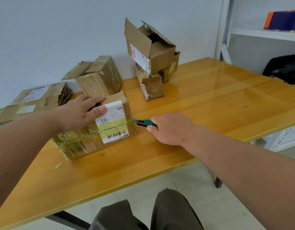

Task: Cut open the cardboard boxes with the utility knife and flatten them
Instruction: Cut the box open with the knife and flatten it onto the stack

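Taped cardboard box, centre-left of frame: left hand flat on top, fingers spread. Right hand clenched around utility knife, tip at box's right edge.

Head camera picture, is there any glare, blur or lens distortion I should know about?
Head view: soft glare streaks on the glossy table, strongest near the stacked boxes; wide-angle bending curves the shelf frame and table edges; the taped box, left hand and utility knife in the right hand look reasonably sharp; shadows are faint, the lighting even.
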`<state>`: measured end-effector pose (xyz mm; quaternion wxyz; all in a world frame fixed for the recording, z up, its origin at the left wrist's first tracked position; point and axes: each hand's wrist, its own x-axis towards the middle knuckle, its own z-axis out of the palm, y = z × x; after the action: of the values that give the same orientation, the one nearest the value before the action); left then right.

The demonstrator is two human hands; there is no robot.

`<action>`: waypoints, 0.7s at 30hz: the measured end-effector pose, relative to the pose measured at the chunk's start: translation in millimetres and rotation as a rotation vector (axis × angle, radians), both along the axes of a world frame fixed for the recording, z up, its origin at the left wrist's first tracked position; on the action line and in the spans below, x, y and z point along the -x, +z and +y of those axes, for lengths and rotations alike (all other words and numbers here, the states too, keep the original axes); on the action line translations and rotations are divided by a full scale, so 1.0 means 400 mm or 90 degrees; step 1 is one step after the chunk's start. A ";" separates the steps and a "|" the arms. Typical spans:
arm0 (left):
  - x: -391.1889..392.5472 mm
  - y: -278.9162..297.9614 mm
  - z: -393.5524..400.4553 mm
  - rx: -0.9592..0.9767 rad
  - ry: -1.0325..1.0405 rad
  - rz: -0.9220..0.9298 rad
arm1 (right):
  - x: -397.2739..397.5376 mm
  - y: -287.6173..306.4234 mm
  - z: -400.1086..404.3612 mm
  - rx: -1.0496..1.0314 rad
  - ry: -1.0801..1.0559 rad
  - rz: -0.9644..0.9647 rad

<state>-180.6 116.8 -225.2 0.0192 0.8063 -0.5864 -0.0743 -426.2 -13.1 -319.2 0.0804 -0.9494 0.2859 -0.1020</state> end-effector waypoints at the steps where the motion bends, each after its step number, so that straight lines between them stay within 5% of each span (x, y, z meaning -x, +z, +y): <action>1: 0.002 0.001 0.001 0.000 0.001 -0.001 | -0.001 0.001 0.001 -0.010 0.002 0.008; 8: 0.007 0.003 0.007 0.000 0.009 -0.002 | -0.003 0.013 -0.001 -0.042 -0.004 0.048; 15: -0.001 0.001 0.009 0.002 0.006 0.002 | 0.009 0.006 0.006 0.080 -0.010 0.170; 21: -0.009 -0.002 0.004 0.003 0.004 -0.012 | 0.028 -0.006 0.004 0.093 -0.048 -0.013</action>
<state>-176.9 118.4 -226.0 0.0157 0.8088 -0.5843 -0.0652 -437.5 -11.7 -321.7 0.0098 -0.9403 0.3124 -0.1351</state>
